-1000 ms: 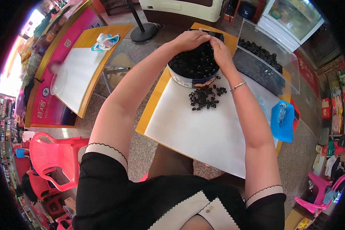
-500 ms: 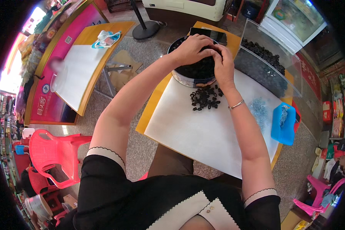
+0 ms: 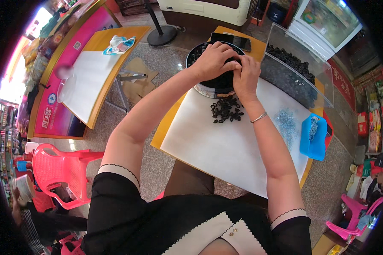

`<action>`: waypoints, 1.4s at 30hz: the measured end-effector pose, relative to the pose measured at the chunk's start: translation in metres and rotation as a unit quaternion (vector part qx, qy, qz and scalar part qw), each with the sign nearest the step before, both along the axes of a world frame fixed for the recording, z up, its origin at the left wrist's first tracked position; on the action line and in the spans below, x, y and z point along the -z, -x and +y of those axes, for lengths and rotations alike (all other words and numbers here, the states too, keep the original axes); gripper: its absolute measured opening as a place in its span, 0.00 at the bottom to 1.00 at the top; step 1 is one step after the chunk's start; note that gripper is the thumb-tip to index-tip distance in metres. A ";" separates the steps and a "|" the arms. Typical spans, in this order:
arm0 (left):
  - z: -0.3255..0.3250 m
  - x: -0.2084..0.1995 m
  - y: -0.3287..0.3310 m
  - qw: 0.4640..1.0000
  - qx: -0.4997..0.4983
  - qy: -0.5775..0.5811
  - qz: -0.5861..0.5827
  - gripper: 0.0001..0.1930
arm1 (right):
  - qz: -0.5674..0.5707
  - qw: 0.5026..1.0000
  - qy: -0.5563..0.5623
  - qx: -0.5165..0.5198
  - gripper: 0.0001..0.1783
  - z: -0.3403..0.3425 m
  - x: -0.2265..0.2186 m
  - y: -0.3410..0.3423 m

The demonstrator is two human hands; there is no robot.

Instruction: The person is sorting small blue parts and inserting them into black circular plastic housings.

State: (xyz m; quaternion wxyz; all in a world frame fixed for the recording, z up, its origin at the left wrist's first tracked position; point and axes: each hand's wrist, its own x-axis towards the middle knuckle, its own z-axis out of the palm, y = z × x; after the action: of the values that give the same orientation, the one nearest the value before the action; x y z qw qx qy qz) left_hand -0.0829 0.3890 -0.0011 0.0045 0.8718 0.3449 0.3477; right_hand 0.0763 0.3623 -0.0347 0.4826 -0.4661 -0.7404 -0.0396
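left side: blown-out white daylight
white sheet [image 3: 208, 148]: bright, shadows faint
tub [image 3: 209, 91]: interior nearly black, detail lost
person at lower left [image 3: 51, 225]: dim, soft
picture edge: black corners, bowed lines

One fisheye head view looks down across the counter [image 3: 208, 144] from behind its near edge toward its far edge.

Crumpled white-blue item [image 3: 119, 45] on side table [image 3: 87, 83]; pink plastic chair [image 3: 77, 174]; glass-door fridge [image 3: 330, 23].
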 end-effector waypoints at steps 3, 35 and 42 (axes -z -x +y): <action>-0.003 -0.003 -0.002 1.000 -0.011 0.017 0.005 0.18 | 0.017 1.000 0.003 0.007 0.12 0.000 0.001 0.001; -0.038 0.001 -0.067 0.976 -0.164 0.002 -0.141 0.08 | 0.599 0.781 0.165 -0.054 0.12 -0.008 0.025 0.014; -0.051 0.000 -0.080 0.974 -0.154 -0.006 -0.164 0.09 | 0.695 0.686 0.172 -0.131 0.13 -0.024 0.014 0.012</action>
State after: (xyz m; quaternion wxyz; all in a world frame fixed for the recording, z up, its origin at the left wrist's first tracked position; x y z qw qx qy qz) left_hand -0.0026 0.3382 -0.0015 0.0022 0.7393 0.4677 0.4844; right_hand 0.0644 0.3383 -0.0489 0.7705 -0.3329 -0.2410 0.4873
